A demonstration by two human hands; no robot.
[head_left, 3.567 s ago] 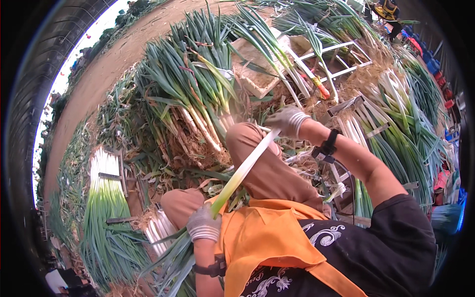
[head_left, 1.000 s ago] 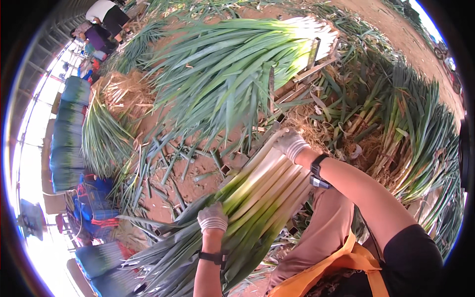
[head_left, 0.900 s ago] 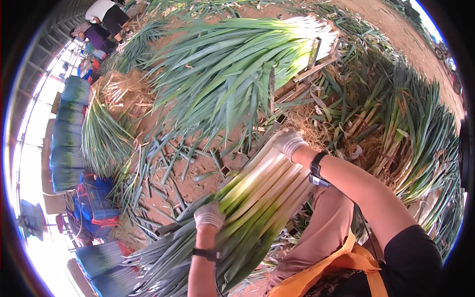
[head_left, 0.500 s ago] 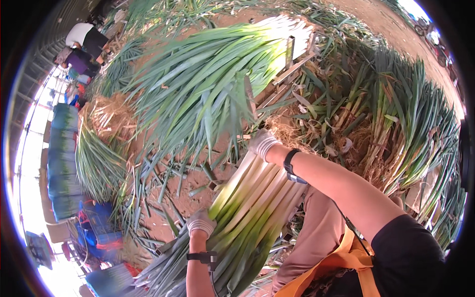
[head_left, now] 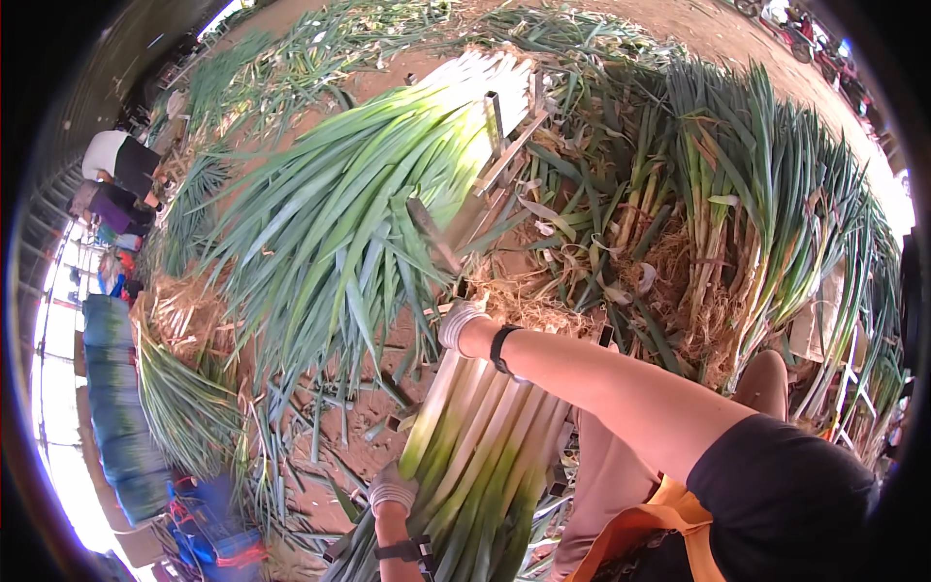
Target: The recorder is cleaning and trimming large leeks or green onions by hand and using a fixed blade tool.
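Below me lies a thick bundle of long green onions [head_left: 485, 417], white stalks toward the far end and green leaves toward me. Tangled roots [head_left: 531, 299] show at its far end. My left hand [head_left: 393, 488], in a pale knit glove, is closed against the left edge, where the stalks turn green. Reaching across the root end, my right hand [head_left: 461, 325], gloved too, is curled over the bundle's far left corner. Fingertips of both hands are partly hidden. Dark frame posts [head_left: 606, 335] stand beside the bundle.
A second large onion pile [head_left: 359, 194] rests in a metal frame [head_left: 495, 121] ahead. Uncleaned onions with roots [head_left: 737, 213] stand heaped on the right. At the left are a smaller bunch [head_left: 189, 383], wrapped bundles [head_left: 121, 398] and two bent-over people [head_left: 118, 165]. Trimmed leaves litter the soil.
My view has shifted, so the piles sit farther left and the bundle lower. Both hands remain on the bundle, with the right still at its root end.
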